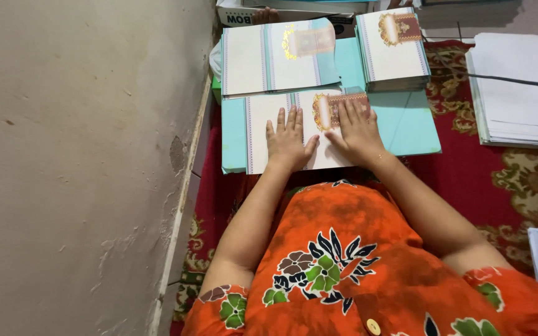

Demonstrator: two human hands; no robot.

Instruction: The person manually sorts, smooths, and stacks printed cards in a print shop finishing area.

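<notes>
Far left: a rough, cream plaster wall (82, 162) is filling the edge of the view, meeting a red patterned carpet (505, 180) on the floor. Centre left: a pale card with striped borders and a gold-framed ornament (281, 127) is lying on a flat turquoise board (406, 124), just in front of the seated person in an orange floral garment (350, 267). The left hand (289, 140) is lying flat on this card, palm down, fingers spread and holding nothing. Just beside it, thumbs nearly touching, the right hand (357, 129) is pressing flat with fingers extended, its fingertips covering part of the gold ornament; it too is grasping nothing. Beyond the hands, a second, similar card (263, 59) is resting tilted over a stack. Centre right: a neat stack of matching cards (393, 53) is standing on the board. Far right: a thick pile of plain white sheets (518, 93) is sitting on the carpet, well apart from the hands.
</notes>
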